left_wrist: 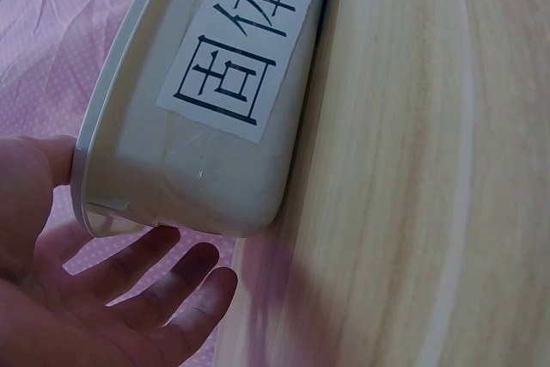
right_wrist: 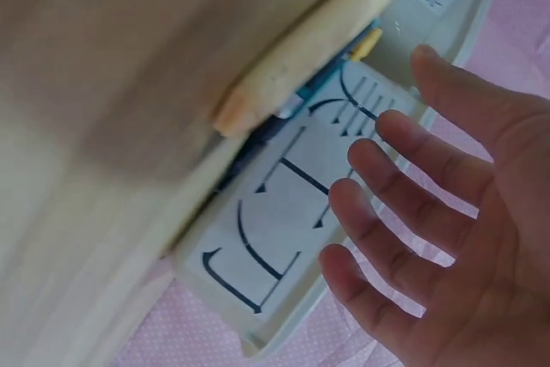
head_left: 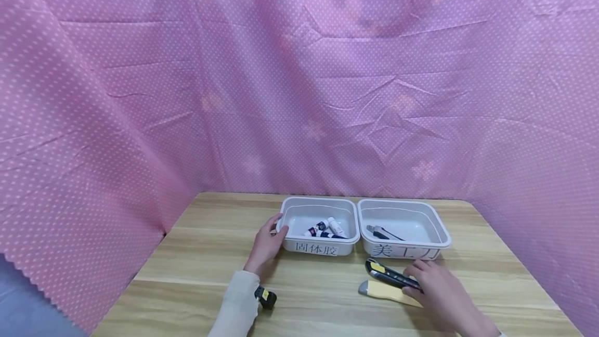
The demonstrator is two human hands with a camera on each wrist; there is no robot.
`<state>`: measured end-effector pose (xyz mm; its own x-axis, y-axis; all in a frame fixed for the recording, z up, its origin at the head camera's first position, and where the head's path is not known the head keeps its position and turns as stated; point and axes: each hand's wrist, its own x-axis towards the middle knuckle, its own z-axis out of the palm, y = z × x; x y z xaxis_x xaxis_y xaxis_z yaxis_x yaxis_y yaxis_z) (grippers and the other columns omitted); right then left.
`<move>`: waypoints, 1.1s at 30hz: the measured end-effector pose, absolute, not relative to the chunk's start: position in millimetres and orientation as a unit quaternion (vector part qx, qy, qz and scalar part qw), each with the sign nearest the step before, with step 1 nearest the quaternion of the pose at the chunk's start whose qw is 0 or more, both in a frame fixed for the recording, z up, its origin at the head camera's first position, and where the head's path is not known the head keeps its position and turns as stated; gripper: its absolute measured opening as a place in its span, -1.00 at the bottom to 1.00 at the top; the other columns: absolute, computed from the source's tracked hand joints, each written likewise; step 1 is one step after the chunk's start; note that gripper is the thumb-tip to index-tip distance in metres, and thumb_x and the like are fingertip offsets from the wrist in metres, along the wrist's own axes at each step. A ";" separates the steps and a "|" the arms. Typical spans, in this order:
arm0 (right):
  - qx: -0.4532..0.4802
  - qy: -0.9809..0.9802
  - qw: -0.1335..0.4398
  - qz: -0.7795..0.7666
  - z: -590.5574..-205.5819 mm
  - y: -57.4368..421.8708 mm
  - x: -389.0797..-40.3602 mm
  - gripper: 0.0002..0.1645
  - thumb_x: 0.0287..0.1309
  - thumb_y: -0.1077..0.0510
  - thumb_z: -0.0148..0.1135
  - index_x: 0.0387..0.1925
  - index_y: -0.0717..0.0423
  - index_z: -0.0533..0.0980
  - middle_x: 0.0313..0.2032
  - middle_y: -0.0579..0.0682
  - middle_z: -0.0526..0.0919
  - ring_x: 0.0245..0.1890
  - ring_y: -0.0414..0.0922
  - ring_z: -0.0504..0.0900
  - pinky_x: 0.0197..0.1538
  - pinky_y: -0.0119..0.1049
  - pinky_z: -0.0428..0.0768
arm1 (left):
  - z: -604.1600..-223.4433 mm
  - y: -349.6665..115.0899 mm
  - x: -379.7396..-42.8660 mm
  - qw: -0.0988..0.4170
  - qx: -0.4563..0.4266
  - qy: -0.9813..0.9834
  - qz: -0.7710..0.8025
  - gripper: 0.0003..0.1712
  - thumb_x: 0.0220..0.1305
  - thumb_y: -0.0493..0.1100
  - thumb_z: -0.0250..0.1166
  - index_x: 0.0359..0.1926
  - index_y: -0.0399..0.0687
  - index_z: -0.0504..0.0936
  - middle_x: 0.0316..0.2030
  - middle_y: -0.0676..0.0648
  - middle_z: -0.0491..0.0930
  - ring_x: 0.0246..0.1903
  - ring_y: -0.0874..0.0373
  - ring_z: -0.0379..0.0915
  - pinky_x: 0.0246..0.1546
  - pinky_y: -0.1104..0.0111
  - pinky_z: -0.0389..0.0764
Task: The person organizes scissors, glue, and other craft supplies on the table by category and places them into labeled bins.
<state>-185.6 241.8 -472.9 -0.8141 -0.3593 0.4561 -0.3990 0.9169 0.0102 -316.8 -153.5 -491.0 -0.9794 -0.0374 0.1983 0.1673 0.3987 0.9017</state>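
My left hand (head_left: 268, 246) rests at the left end of a white plastic box (head_left: 323, 243), thumb and index finger at its rim; in the left wrist view, the other fingers (left_wrist: 202, 302) spread loosely beside the end wall. Several glue sticks (head_left: 336, 227) lie inside. The right hand (head_left: 437, 287) is over the near end of a black utility knife (head_left: 390, 275) with yellow parts. In the right wrist view, its fingers (right_wrist: 412, 199) are extended and apart, nothing between them. A yellow utility knife (head_left: 386, 291) with a grey tip lies just in front of the black one.
A second white box (head_left: 400, 250) with a printed label stands right of the first, holding a grey-and-black utility knife (head_left: 381, 232). Both boxes sit on a wood-grain table (head_left: 187, 285). Pink dotted cloth (head_left: 299, 92) hangs behind and at the sides.
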 end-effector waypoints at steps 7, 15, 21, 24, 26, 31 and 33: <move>0.184 -0.966 0.174 0.053 -484.6 245.7 -180.8 -0.76 -0.02 -0.05 0.57 -0.33 -0.17 0.65 -0.33 -0.28 0.57 -0.31 -0.22 0.58 -0.31 -0.22 0.59 | -489.0 -152.9 -314.9 0.094 -0.041 -0.835 -0.541 -0.42 0.50 -0.13 0.19 0.46 -0.17 0.38 0.28 -0.48 0.46 0.17 -0.30 0.53 0.15 0.00 0.66; 0.204 -0.962 0.176 0.043 -490.3 249.0 -179.6 -0.79 -0.05 0.06 0.54 -0.33 -0.17 0.66 -0.34 -0.32 0.52 -0.35 -0.26 0.52 -0.40 -0.30 0.51 | -487.9 -152.8 -316.6 0.092 -0.036 -0.832 -0.546 -0.41 0.50 -0.12 0.19 0.46 -0.15 0.38 0.29 -0.47 0.45 0.18 -0.30 0.52 0.14 0.02 0.66; 0.214 -0.962 0.165 0.033 -492.9 249.2 -180.3 -0.74 -0.11 0.09 0.55 -0.32 -0.14 0.66 -0.35 -0.31 0.50 -0.39 -0.26 0.51 -0.43 -0.30 0.50 | -490.0 -153.9 -315.4 0.084 -0.037 -0.830 -0.550 -0.40 0.50 -0.12 0.19 0.47 -0.15 0.36 0.32 -0.47 0.42 0.20 -0.33 0.50 0.16 0.01 0.65; 0.211 -0.966 0.149 0.029 -493.0 247.9 -181.1 -0.70 -0.13 0.08 0.59 -0.29 -0.12 0.66 -0.35 -0.29 0.50 -0.38 -0.25 0.51 -0.41 -0.28 0.52 | -490.4 -154.1 -315.4 0.082 -0.038 -0.831 -0.549 -0.40 0.51 -0.12 0.18 0.48 -0.16 0.35 0.32 -0.48 0.41 0.21 -0.32 0.50 0.16 0.01 0.66; 0.207 -0.968 0.138 0.030 -492.8 246.7 -182.1 -0.68 -0.14 0.08 0.60 -0.27 -0.10 0.66 -0.34 -0.28 0.50 -0.38 -0.24 0.51 -0.41 -0.28 0.52 | -489.9 -154.2 -315.1 0.082 -0.036 -0.831 -0.549 -0.40 0.51 -0.11 0.18 0.48 -0.15 0.35 0.32 -0.47 0.42 0.21 -0.32 0.50 0.17 0.01 0.65; 0.214 -0.968 0.129 0.031 -493.3 245.7 -182.4 -0.70 -0.14 0.08 0.60 -0.32 -0.14 0.65 -0.38 -0.29 0.48 -0.41 -0.27 0.48 -0.44 -0.31 0.50 | -489.8 -154.4 -315.6 0.090 -0.040 -0.833 -0.545 -0.40 0.50 -0.11 0.19 0.47 -0.17 0.37 0.29 -0.48 0.45 0.19 -0.33 0.52 0.15 0.01 0.66; 0.222 -0.966 0.129 0.032 -493.4 245.7 -181.5 -0.71 -0.15 0.09 0.61 -0.35 -0.16 0.64 -0.38 -0.29 0.48 -0.41 -0.27 0.48 -0.44 -0.31 0.50 | -490.6 -154.4 -316.0 0.092 -0.042 -0.833 -0.544 -0.40 0.49 -0.12 0.20 0.46 -0.18 0.37 0.27 -0.49 0.47 0.18 -0.33 0.53 0.12 0.03 0.68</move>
